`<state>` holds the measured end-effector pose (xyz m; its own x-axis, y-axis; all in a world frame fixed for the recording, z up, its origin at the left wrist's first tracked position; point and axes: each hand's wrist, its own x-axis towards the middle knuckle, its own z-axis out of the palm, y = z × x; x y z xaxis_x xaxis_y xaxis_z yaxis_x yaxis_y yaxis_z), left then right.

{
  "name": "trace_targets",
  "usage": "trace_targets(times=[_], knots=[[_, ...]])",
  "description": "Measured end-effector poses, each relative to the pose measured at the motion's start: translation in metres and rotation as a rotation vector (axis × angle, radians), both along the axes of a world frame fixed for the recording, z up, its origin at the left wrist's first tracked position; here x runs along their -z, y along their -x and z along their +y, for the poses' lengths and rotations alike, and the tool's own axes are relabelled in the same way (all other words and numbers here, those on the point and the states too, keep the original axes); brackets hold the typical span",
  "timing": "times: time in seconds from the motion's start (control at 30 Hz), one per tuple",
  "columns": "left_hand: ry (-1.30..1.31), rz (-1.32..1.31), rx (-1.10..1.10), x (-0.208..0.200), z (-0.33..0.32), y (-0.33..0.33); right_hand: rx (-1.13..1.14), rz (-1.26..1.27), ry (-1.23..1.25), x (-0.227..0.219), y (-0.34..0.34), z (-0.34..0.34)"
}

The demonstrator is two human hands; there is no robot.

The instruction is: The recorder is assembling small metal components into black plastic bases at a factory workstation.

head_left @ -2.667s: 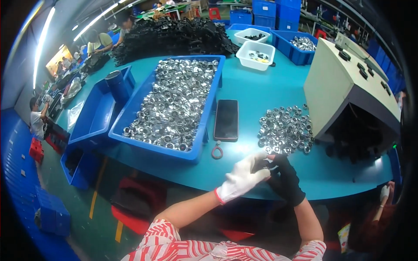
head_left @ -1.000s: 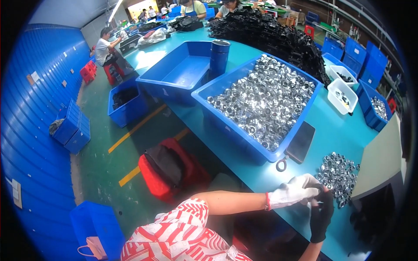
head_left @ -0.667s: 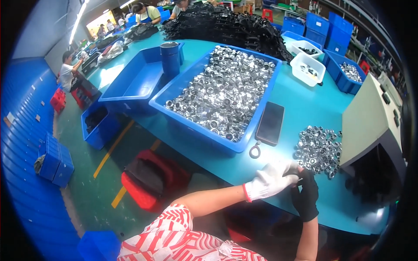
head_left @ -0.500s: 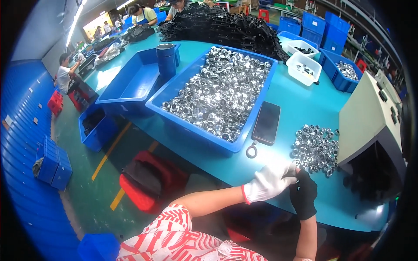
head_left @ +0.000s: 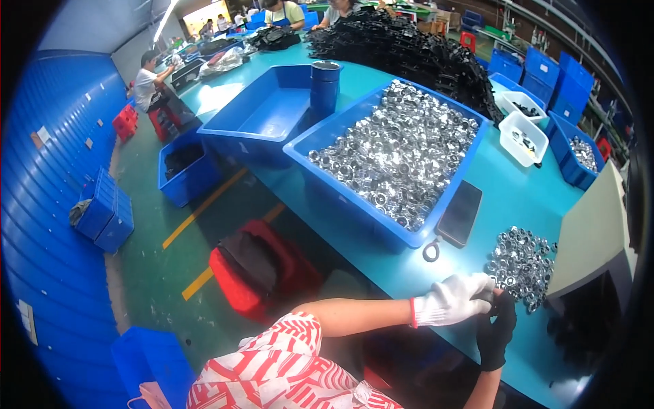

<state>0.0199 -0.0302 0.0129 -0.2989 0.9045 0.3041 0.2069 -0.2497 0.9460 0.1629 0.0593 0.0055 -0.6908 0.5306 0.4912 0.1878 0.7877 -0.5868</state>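
My left hand (head_left: pixel 452 300), in a white knit glove, reaches in over the table's near edge with its fingers bent together. Right against it is my right hand (head_left: pixel 496 332) in a black glove with bare fingertips. Both hands' fingers close at the same spot, around something small and dark that I cannot make out. Just beyond them lies a loose pile of shiny silver rings (head_left: pixel 523 262) on the turquoise table (head_left: pixel 381 271). A large blue bin (head_left: pixel 354 204) full of similar silver parts (head_left: pixel 402 153) stands farther left.
A black phone (head_left: pixel 460 213) with a ring strap lies beside the bin. A pale box-shaped machine (head_left: pixel 591 235) stands at right. Farther off are a blue tub (head_left: pixel 255 136), a blue canister (head_left: pixel 325 88), white trays (head_left: pixel 523 138), and a heap of black parts (head_left: pixel 409 51). A red stool (head_left: pixel 262 269) stands left; people sit beyond.
The view has swung left, so the scene shifts right and slightly down. My two hands stay together in front of the silver pile, fingers still closed at the same spot.
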Motion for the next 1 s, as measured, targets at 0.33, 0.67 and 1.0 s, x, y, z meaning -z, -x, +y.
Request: trace_targets(times=[0.33, 0.67, 1.0], knots=[[-0.057, 0.29, -0.199, 0.01, -0.003, -0.002, 0.049, -0.119, -0.355, 0.01, 0.006, -0.001], [0.073, -0.277, 0.058, 0.004, 0.003, 0.001, 0.013, -0.084, 0.085, 0.011, -0.002, 0.012], [0.128, 0.255, -0.164, 0.012, -0.008, -0.004, -0.113, -0.166, -0.217, -0.006, 0.002, 0.002]])
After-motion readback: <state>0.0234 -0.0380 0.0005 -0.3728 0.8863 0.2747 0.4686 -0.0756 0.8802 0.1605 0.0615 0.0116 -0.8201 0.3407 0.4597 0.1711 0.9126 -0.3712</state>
